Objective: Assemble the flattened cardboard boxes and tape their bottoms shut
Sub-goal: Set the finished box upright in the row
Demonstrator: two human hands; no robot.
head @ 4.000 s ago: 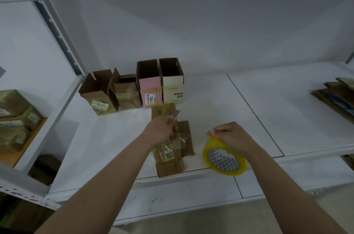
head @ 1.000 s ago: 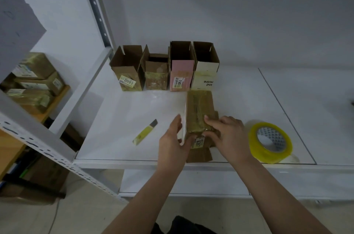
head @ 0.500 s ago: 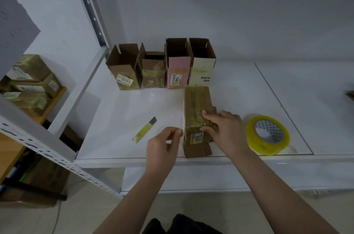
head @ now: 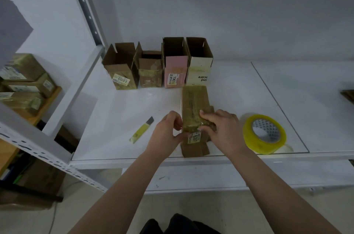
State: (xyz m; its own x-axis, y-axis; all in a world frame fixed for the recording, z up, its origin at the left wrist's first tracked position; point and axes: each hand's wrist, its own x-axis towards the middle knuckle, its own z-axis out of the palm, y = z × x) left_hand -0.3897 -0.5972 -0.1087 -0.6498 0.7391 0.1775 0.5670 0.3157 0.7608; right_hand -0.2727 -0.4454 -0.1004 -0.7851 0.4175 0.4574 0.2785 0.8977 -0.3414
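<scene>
A brown cardboard box lies lengthwise on the white shelf, its taped side up and a white numbered label near its front end. My left hand pinches the box's left edge by the label, with thumb and fingers curled. My right hand rests on top of the box from the right, fingers pressing on the taped surface. A yellow-rimmed roll of clear tape lies flat just right of my right hand. A yellow utility knife lies left of my left hand.
Several assembled open boxes stand in a row at the back of the shelf, close behind the lying box. A grey upright post bounds the shelf at the left. Taped parcels are stacked on the neighbouring shelf. Flat cardboard shows at the right edge.
Four seconds ago my right hand held the tape roll; it now lies on the shelf. My left hand moved back onto the box's left edge within the last half second.
</scene>
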